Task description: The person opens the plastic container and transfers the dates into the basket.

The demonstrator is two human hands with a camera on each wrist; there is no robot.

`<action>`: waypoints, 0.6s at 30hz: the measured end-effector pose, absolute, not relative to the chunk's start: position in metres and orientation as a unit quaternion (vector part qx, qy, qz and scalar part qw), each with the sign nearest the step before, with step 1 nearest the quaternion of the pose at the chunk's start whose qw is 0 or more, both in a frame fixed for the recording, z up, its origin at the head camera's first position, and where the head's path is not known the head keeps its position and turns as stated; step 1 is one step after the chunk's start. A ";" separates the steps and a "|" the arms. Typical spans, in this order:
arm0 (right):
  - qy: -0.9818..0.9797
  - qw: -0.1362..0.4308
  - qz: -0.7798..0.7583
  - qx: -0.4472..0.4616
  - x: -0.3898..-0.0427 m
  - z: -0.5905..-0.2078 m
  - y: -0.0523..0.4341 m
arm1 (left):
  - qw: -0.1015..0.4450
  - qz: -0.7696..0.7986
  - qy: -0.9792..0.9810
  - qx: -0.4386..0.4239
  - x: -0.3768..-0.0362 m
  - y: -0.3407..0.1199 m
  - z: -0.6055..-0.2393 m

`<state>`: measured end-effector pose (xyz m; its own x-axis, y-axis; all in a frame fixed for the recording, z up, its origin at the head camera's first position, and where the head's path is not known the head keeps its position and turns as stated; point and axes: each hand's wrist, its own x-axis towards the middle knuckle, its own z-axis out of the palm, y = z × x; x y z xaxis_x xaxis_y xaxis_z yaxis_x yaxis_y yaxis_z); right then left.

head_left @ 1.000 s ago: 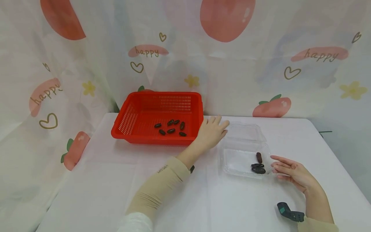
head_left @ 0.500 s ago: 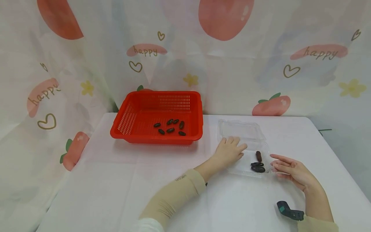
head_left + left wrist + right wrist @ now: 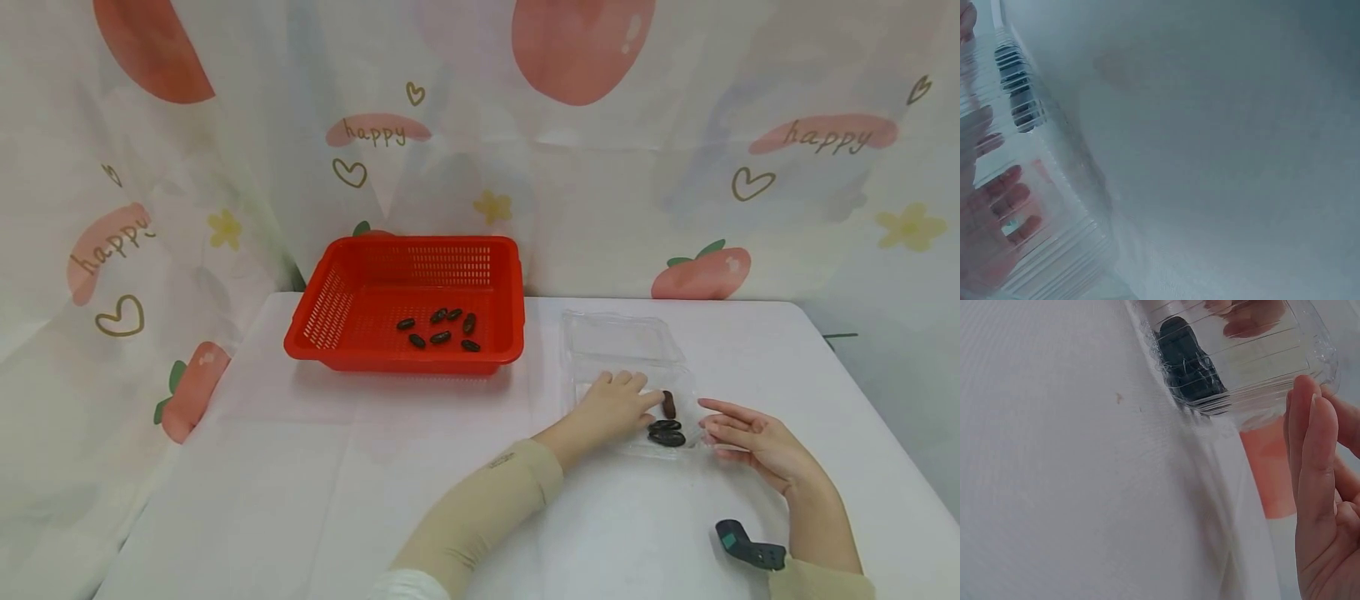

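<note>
A clear plastic clamshell box (image 3: 626, 379) sits open on the white worktop (image 3: 420, 467), its lid folded back on the far side, and everything here is placed from that box. The left hand (image 3: 613, 406) reaches down into the box tray, fingers (image 3: 651, 402) stretched nearly straight and relaxed, their tips touching or just beside a brownish date (image 3: 668, 404) that lies toward the box's right side; whether the tips actually pinch it cannot be told. Two darker dates (image 3: 666, 432) lie together just nearer the person than that one, against the box's near right corner, and they show as a dark lump (image 3: 1186, 359) through the ribbed wall in the right wrist view. The right hand (image 3: 750, 440) stands on edge just beside the box's right wall, palm turned toward it, fingers (image 3: 1310, 434) straight and released, holding nothing; it is close to the wall but contact cannot be told. In the left wrist view the fingers (image 3: 1004, 197) appear blurred through the ribbed clear wall. To the left of the box and a little farther back stands a red basket (image 3: 337, 312) with six dark dates (image 3: 440, 329) on its floor. Nearer the person than the box, to its right by the right forearm, lies a small dark device (image 3: 748, 551).
</note>
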<state>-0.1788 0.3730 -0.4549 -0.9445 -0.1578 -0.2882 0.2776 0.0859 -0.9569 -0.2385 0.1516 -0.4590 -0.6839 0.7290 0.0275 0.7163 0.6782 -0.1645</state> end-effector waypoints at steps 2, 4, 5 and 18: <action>0.720 0.161 -0.674 0.041 -0.179 -0.455 0.373 | 0.029 0.071 -0.914 -0.399 -0.239 0.153 -0.459; 0.722 0.160 -0.672 0.038 -0.179 -0.456 0.374 | 0.016 0.073 -0.912 -0.403 -0.241 0.155 -0.460; 0.723 0.160 -0.672 0.038 -0.179 -0.456 0.374 | 0.010 0.074 -0.912 -0.404 -0.241 0.156 -0.461; 0.724 0.158 -0.671 0.033 -0.179 -0.457 0.374 | -0.022 0.094 -0.913 -0.397 -0.242 0.165 -0.467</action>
